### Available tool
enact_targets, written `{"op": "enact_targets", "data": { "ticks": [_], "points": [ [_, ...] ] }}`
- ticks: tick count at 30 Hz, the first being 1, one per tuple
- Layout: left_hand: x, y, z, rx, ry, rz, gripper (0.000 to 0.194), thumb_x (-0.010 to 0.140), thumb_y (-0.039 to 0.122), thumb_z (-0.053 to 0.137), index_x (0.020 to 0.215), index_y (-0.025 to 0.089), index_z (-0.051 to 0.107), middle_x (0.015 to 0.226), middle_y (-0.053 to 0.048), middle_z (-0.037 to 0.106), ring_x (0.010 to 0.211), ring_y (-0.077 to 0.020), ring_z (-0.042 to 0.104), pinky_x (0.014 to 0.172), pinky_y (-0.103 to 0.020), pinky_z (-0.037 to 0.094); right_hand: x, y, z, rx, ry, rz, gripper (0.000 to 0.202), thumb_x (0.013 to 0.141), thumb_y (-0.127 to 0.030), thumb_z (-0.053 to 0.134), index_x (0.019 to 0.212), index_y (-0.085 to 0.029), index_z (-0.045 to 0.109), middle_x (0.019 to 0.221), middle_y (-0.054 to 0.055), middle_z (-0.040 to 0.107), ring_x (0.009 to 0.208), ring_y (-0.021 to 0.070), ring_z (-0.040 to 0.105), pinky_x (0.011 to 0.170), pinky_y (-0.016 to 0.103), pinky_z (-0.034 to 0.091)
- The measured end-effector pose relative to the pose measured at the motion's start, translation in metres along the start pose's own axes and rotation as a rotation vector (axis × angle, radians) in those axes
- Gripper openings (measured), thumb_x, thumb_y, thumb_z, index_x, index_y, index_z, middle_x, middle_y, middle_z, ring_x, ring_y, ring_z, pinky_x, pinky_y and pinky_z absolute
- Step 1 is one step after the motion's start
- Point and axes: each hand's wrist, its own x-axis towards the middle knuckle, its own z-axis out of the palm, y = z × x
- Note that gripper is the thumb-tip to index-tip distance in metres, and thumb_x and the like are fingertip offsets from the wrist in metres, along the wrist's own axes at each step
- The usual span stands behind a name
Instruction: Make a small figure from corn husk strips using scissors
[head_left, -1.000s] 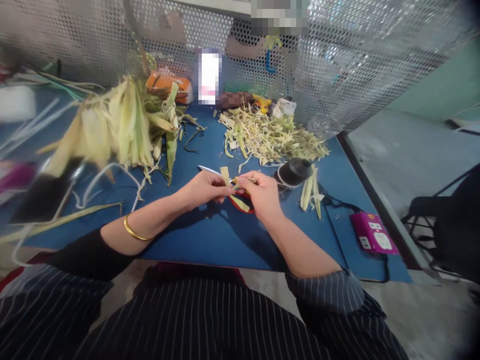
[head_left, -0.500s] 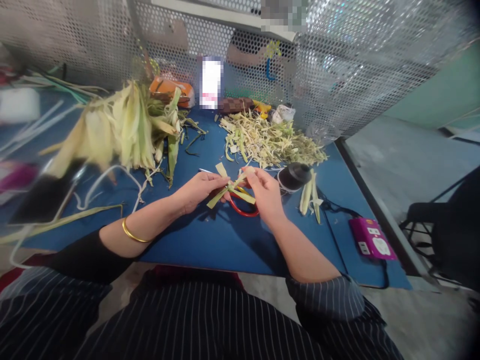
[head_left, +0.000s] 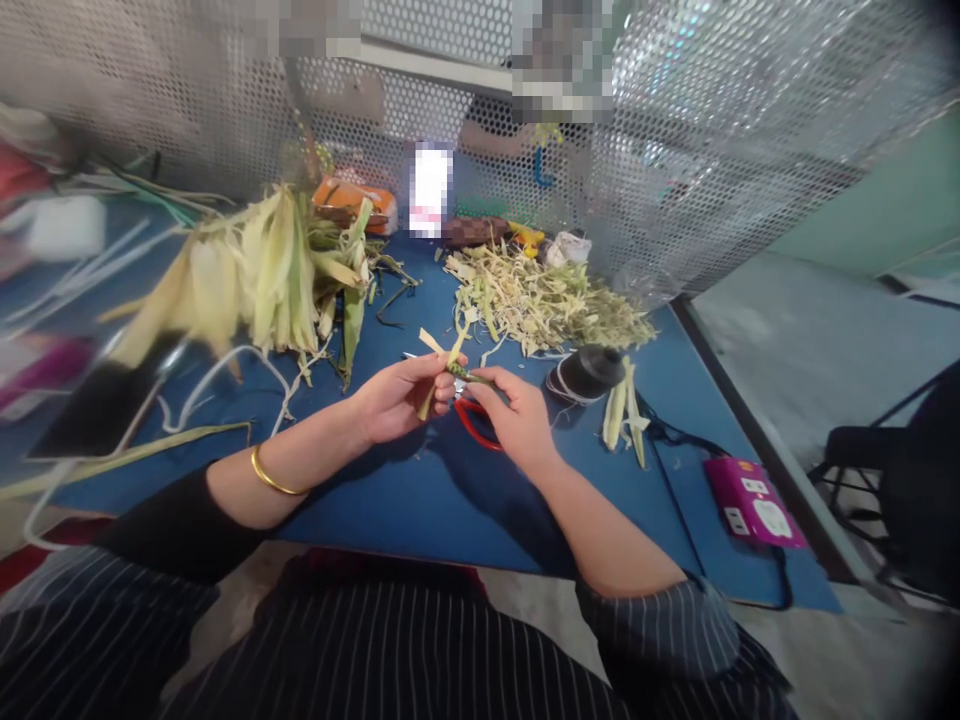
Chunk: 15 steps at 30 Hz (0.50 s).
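Thin pale-green corn husk strips (head_left: 457,344), crossed at a small knot or weave, are held between my two hands above the table. My left hand (head_left: 401,398) pinches them near the crossing, with loose ends sticking up and one hanging below the fingers. On the other side, my right hand (head_left: 516,412) grips a strip between thumb and fingers. Beneath the hands lie red-handled scissors (head_left: 474,427), partly hidden by the right hand. To the right of that hand stands a black spool of thread (head_left: 587,374).
Long corn husks (head_left: 277,270) are heaped at the left, and shredded husk scraps (head_left: 532,290) at the back. A few husk pieces (head_left: 620,410) lie beyond the spool. A purple power box (head_left: 754,503), a dark tablet-like device (head_left: 101,400) and a perforated metal screen (head_left: 420,100) surround the workspace.
The husk strips have turned, and their spread ends now point more upward. My right hand has lowered slightly and grips nearer the crossing. The whole view has shifted a little.
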Motion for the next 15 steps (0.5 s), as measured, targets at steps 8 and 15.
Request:
{"op": "enact_targets", "data": {
  "ticks": [8, 15],
  "points": [
    [-0.0024, -0.0037, 0.0033, 0.047, 0.045, -0.045, 0.012, 0.085, 0.021, 0.053, 0.089, 0.012, 0.059, 0.057, 0.001, 0.048, 0.049, -0.0076, 0.046, 0.046, -0.018, 0.038, -0.0011, 0.0005, -0.0029, -0.051, 0.0, -0.047, 0.021, 0.086, -0.033, 0.051, 0.077, -0.02, 0.064, 0.074, 0.0, 0.066, 0.07, 0.0142, 0.06, 0.069, 0.025, 0.045],
    [0.0002, -0.0032, 0.0034, 0.203, 0.166, 0.106, 0.006, 0.078, 0.018, 0.062, 0.082, 0.014, 0.06, 0.051, 0.004, 0.048, 0.045, -0.0057, 0.044, 0.045, -0.016, 0.038, 0.0014, 0.0067, 0.0, -0.294, 0.06, -0.134, 0.024, 0.089, -0.034, 0.046, 0.075, -0.023, 0.063, 0.076, 0.001, 0.065, 0.074, 0.0164, 0.058, 0.075, 0.03, 0.041]
  ]
}}
